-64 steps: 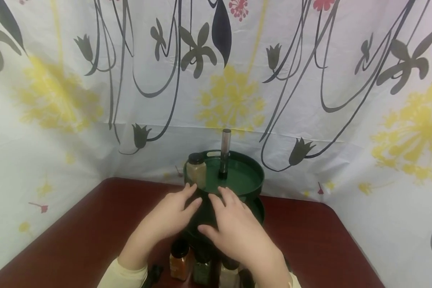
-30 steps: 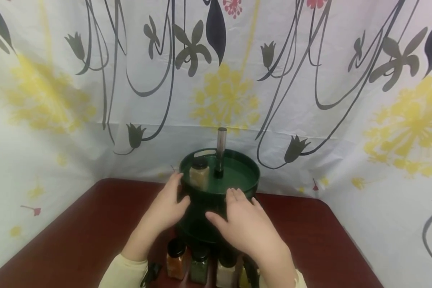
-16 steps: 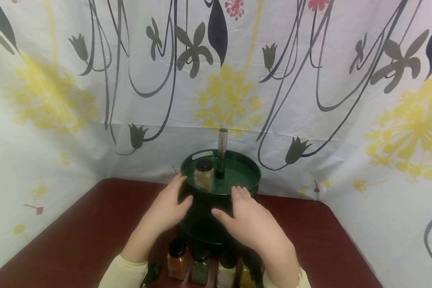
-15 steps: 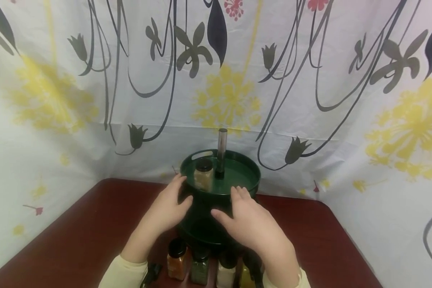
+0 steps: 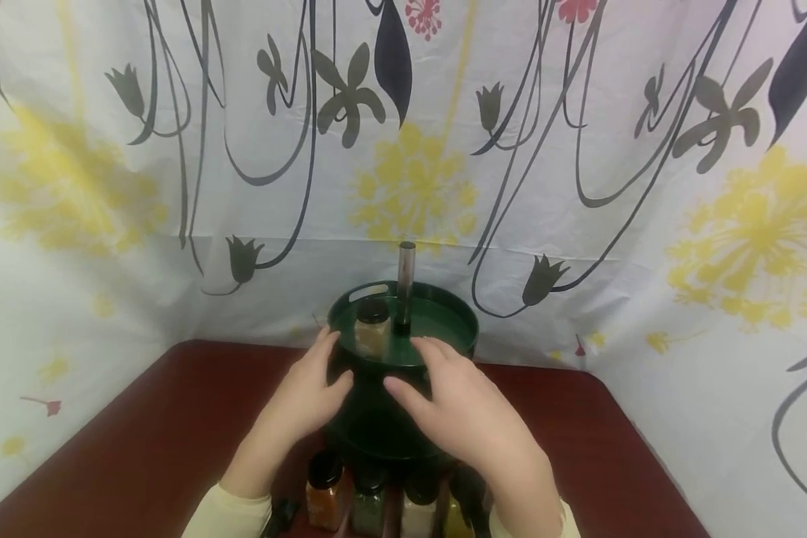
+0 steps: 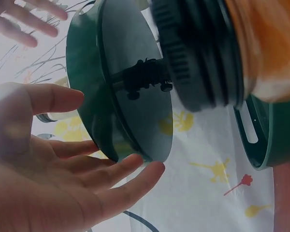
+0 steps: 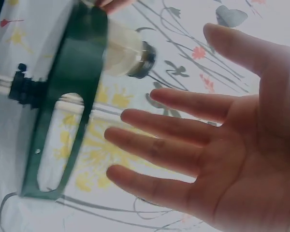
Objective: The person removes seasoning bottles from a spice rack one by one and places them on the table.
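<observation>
A two-tier green turntable stands before me, with a pole (image 5: 406,284) rising through its round upper tray (image 5: 444,325). On that tray, left of the pole, sits a black-lidded glass jar of beige powder (image 5: 372,335). My left hand (image 5: 302,396) is at the tray's left side. In the left wrist view its relaxed fingertips lie against the tray wall (image 6: 89,72). My right hand (image 5: 467,403) is in front of the tray at the right. The right wrist view shows its fingers spread, apart from the tray's slotted wall (image 7: 75,67), holding nothing.
In front of the lower tray (image 5: 390,448) stand several spice jars: an orange one (image 5: 324,497), a dark green one (image 5: 368,508), a pale one (image 5: 418,512) and a yellow one (image 5: 456,515). The red-brown table (image 5: 195,426) ends at a patterned curtain (image 5: 282,291).
The upper tray has turned: its slot moved leftward at the back, and the beige jar came round toward the front. My right fingers have lifted off the rim.
</observation>
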Demonstrator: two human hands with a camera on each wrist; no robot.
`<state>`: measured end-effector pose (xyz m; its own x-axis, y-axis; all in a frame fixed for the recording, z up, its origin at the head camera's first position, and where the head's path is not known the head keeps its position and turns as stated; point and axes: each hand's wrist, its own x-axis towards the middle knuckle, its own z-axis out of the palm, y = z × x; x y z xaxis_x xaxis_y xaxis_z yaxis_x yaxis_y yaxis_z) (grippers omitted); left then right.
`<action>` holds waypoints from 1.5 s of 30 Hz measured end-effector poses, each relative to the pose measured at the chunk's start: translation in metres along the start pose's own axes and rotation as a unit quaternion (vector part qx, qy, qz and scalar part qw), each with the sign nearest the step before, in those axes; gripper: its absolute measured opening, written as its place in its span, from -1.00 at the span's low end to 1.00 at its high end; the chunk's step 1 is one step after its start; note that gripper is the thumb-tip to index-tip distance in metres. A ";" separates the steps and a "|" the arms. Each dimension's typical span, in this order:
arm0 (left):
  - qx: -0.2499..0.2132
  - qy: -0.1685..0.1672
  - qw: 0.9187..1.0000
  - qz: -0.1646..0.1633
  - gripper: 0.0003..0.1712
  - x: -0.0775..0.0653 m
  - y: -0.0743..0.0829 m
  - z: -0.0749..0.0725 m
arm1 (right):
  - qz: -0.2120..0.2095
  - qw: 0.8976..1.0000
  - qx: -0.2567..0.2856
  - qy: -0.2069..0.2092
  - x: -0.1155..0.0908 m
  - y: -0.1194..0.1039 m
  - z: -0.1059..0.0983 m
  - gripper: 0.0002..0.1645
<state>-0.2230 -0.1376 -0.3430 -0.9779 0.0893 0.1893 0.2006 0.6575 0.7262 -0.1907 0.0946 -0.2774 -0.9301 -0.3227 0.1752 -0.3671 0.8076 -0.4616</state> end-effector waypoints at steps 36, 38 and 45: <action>0.013 -0.003 1.000 -0.001 -0.31 0.000 0.003 -0.011 | -0.059 0.978 -0.127 -0.152 0.107 -0.055 -0.017 -0.31; 0.019 0.001 1.000 0.002 -0.32 0.000 0.002 -0.012 | -0.060 0.979 -0.126 -0.147 0.107 -0.055 -0.016 -0.34; 0.030 0.006 0.999 0.010 -0.32 -0.001 -0.002 -0.013 | -0.065 0.980 -0.132 -0.138 0.109 -0.056 -0.015 -0.38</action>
<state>-0.2217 -0.1484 -0.3362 -0.9729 0.0947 0.2110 0.2158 0.6997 0.6810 -0.2719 0.0213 -0.2192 -0.8515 -0.5227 -0.0410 -0.5049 0.8386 -0.2045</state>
